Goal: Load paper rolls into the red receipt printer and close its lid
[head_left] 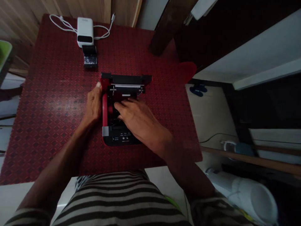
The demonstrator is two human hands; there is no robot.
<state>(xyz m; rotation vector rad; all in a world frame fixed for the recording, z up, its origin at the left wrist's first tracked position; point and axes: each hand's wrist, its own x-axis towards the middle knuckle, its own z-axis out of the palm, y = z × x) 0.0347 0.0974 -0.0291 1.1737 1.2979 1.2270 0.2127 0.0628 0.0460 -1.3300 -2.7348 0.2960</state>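
A red and black printer-like machine (105,108) lies on the red patterned table (56,131) with its lid raised at the far side. A roller bar (127,90) shows across the opening, and a black panel with small buttons (122,138) is at the near end. Against the machine's left side is my left hand (93,103), fingers curled and thumb up along the edge, gripping it. My right hand (137,116) reaches into the open compartment from the right, fingers bent downward. Its fingertips are partly hidden, and what they hold cannot be made out.
A white power bank (85,31) with a white cable (103,37) lies at the back left. In front of it is a small black folded item (90,57). A dark wooden post (164,28) stands at the back right. Slippers (197,90) lie on the floor to the right.
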